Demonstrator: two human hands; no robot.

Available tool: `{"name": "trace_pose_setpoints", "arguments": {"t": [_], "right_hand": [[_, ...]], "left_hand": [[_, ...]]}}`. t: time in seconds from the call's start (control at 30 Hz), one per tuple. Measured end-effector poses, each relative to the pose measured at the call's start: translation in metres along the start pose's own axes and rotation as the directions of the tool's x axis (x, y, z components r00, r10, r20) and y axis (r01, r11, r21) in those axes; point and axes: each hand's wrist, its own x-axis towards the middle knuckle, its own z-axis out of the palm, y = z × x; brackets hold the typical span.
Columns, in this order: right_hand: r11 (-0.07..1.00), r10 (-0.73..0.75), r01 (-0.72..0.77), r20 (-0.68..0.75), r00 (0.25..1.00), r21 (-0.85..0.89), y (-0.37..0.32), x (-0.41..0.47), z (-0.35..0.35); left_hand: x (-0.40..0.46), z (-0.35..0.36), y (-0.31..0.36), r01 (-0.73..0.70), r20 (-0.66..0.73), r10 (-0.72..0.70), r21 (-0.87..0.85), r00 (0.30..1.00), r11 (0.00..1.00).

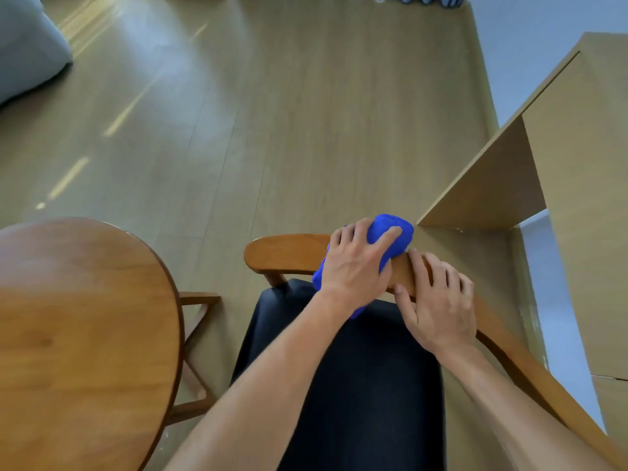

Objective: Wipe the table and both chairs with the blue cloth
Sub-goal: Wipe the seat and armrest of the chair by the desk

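Cloth (390, 237) looked soft, light and bunchy: best balled in the palm and pressed flat to the wood. It sat on the chair (289, 253) backrest rail, left hand (356, 263) fingers curled over it. Right hand (438, 300) lay just beside it, fingers wrapped on the rail, thumb under.
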Motion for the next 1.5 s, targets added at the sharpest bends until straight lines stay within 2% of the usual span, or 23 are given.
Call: {"name": "trace_pose_setpoints", "arguments": {"t": [0.03,0.1,0.17,0.23,0.3,0.37,0.5,0.63,0.7,0.73,0.8,0.87,0.93,1.0,1.07,1.17,1.23,1.3,1.37,1.4,1.43,1.47,1.5], "right_hand": [[1.0,-0.007,0.007,0.003,1.0,0.002,0.001,0.0,0.0],[1.0,-0.006,0.006,0.009,1.0,0.005,0.0,0.001,0.0],[1.0,0.001,-0.001,0.016,1.0,0.003,0.0,0.002,0.001],[1.0,0.008,-0.008,0.029,1.0,0.01,-0.001,0.002,0.001],[1.0,0.014,-0.014,0.024,1.0,0.008,-0.002,0.002,0.002],[1.0,0.018,-0.018,0.002,1.0,0.001,-0.002,0.003,0.005],[1.0,0.011,-0.011,-0.035,0.999,0.003,-0.002,0.003,0.008],[1.0,0.018,-0.017,-0.044,0.999,0.019,-0.001,0.002,0.006],[0.997,-0.004,0.005,-0.008,1.0,0.072,0.001,0.002,0.003],[0.995,-0.032,0.03,0.023,0.999,0.097,0.003,0.001,0.001],[0.992,-0.046,0.035,0.088,0.995,0.118,0.016,-0.007,-0.004],[0.99,0.039,-0.059,0.152,0.988,0.131,0.042,-0.026,-0.009],[0.964,0.159,-0.191,0.176,0.971,0.183,0.072,-0.056,-0.017],[0.901,0.22,-0.262,0.156,0.963,0.345,0.09,-0.081,-0.027],[0.77,0.293,-0.302,0.109,0.95,0.561,0.091,-0.092,-0.04],[0.611,0.35,-0.278,0.062,0.935,0.741,0.084,-0.089,-0.05],[0.533,0.355,-0.285,0.095,0.93,0.797,0.081,-0.085,-0.053],[0.522,0.334,-0.312,0.146,0.931,0.794,0.077,-0.082,-0.053],[0.62,0.323,-0.374,0.209,0.923,0.69,0.071,-0.075,-0.052],[0.671,0.353,-0.42,0.235,0.906,0.611,0.067,-0.07,-0.05],[0.708,0.398,-0.465,0.244,0.884,0.532,0.063,-0.063,-0.048],[0.733,0.44,-0.501,0.24,0.865,0.461,0.059,-0.055,-0.047],[0.746,0.475,-0.525,0.226,0.851,0.409,0.054,-0.046,-0.044]], "left_hand": [[-0.004,-0.007,-0.016,0.007,0.0,-0.007,0.012,1.0,1.0],[-0.014,-0.023,-0.055,0.139,-0.055,-0.138,0.016,0.989,0.99],[-0.023,-0.039,-0.096,0.311,-0.088,-0.312,-0.035,0.946,0.95],[-0.031,-0.055,-0.125,0.45,-0.059,-0.458,-0.111,0.887,0.886],[-0.031,-0.061,-0.135,0.505,-0.035,-0.516,-0.162,0.856,0.848],[-0.026,-0.057,-0.129,0.486,-0.053,-0.492,-0.095,0.869,0.869],[-0.004,-0.03,-0.072,0.349,-0.088,-0.341,0.109,0.936,0.931],[0.014,0.007,0.01,0.114,0.004,-0.115,0.102,0.993,0.988],[0.017,0.007,0.015,0.019,0.04,-0.023,0.103,0.999,0.995],[0.017,0.005,0.008,0.005,0.058,-0.011,0.098,0.998,0.995],[0.016,-0.002,-0.007,0.067,0.064,-0.071,0.067,0.995,0.996],[0.015,-0.007,-0.01,0.163,0.053,-0.167,0.072,0.985,0.984],[0.014,-0.004,0.002,0.171,0.026,-0.177,0.163,0.984,0.972],[0.013,0.006,0.028,0.122,0.034,-0.131,0.209,0.991,0.97],[0.007,0.02,0.069,0.024,0.076,-0.04,0.195,0.996,0.981],[-0.007,0.046,0.144,-0.189,0.209,0.171,0.066,0.963,0.98],[-0.014,0.052,0.174,-0.249,0.286,0.263,-0.086,0.921,0.965],[-0.012,0.041,0.173,-0.123,0.323,0.233,-0.327,0.917,0.937],[-0.012,0.02,0.148,0.047,0.308,0.128,-0.503,0.943,0.863],[-0.012,0.011,0.127,0.093,0.253,0.036,-0.48,0.967,0.873],[-0.013,0.003,0.101,0.122,0.197,-0.051,-0.37,0.979,0.921],[-0.015,-0.003,0.071,0.154,0.184,-0.117,-0.202,0.976,0.967],[-0.018,-0.009,0.044,0.187,0.232,-0.176,-0.025,0.957,0.982]]}}
